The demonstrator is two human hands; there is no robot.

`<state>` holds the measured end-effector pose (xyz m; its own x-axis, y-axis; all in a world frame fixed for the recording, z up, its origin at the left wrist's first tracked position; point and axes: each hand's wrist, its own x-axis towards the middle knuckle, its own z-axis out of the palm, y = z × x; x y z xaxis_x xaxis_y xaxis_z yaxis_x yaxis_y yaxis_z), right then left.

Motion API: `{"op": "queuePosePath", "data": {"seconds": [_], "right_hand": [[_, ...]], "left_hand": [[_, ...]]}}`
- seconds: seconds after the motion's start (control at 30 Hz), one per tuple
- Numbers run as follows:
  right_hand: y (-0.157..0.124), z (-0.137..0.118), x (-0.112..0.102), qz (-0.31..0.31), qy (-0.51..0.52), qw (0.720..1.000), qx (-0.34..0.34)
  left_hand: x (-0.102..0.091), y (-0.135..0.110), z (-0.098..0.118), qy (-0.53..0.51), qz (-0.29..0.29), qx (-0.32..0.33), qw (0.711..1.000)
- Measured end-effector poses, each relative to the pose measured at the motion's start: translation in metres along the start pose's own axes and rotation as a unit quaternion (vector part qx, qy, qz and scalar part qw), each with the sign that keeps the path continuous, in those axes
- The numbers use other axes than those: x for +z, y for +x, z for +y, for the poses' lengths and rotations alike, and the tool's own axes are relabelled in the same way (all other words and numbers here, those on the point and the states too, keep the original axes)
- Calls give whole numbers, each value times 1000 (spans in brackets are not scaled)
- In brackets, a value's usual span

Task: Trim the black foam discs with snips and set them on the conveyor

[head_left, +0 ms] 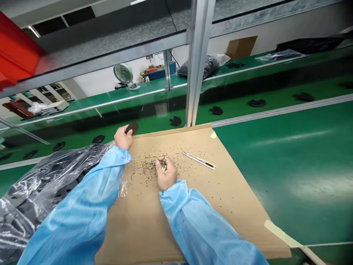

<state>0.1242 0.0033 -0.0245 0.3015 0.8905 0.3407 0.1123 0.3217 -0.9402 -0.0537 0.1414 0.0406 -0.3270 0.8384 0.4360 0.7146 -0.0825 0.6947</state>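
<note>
My left hand [123, 137] is closed on a flat dark piece [132, 127] and reaches out over the far edge of the cardboard sheet [193, 191], by the conveyor belt. My right hand [166, 173] rests on the cardboard, closed on a small metal snipping tool [164, 163] that points away from me. Tiny dark trimmings [146, 165] are scattered on the cardboard around it. Both arms wear light blue sleeves.
A slim metal blade or tweezers [199, 160] lies on the cardboard to the right. A clear plastic bag of dark pieces [41, 191] sits at my left. Several dark pieces [216, 110] ride the green belt behind. An aluminium post [197, 62] stands ahead.
</note>
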Motion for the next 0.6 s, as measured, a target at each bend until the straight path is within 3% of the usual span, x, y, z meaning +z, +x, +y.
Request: {"op": "queuePosePath", "data": {"seconds": [0.13,0.33,0.43,0.53,0.6], "right_hand": [[0,1,2,27,18,999,22],[0,-3,2,79,48,992,85],[2,-4,1,88,61,988,111],[3,-4,1,98,62,986,118],[3,-3,3,107,59,985,121]], "left_hand": [[38,35,22,152,-67,50,985],[141,28,71,147,-223,55,962],[183,26,87,140,-272,34,951],[206,26,95,138,-288,15,948],[207,25,100,129,-276,14,953]]}}
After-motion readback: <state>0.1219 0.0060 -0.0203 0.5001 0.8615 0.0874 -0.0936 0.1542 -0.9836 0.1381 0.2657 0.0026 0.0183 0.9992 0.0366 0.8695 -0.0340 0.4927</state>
